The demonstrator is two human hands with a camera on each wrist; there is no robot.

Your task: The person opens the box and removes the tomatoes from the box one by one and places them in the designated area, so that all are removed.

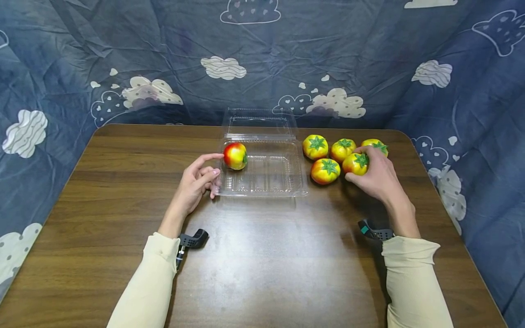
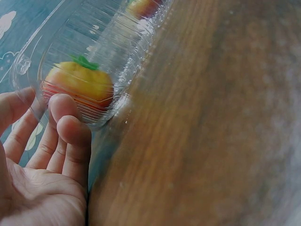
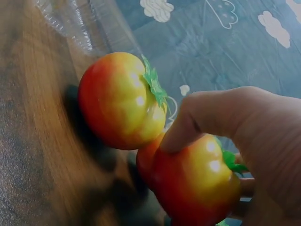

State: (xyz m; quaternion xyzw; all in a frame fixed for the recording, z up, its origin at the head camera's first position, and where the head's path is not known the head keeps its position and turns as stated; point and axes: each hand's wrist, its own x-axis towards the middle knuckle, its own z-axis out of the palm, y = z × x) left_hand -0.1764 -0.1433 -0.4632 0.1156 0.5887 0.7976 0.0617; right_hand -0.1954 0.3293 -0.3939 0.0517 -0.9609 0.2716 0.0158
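Note:
A clear plastic container (image 1: 262,189) lies on the table with its hinged lid (image 1: 260,127) folded back. One red-and-yellow tomato (image 1: 235,156) with green leaves sits inside at its left end. At that side my left hand (image 1: 197,180) holds the rim, index finger stretched beside the tomato; in the left wrist view the fingertips (image 2: 70,127) are against the clear wall. To the right of the container, my right hand (image 1: 379,175) grips another tomato (image 1: 355,164) between thumb and fingers. In the right wrist view the thumb presses on its red-yellow skin (image 3: 197,183).
Several tomatoes stand close around the gripped one: one at the front (image 1: 325,171), two at the back (image 1: 315,147), and one behind my right hand (image 1: 374,146). A blue curtain (image 1: 262,54) with clouds hangs behind the brown wooden table (image 1: 262,264).

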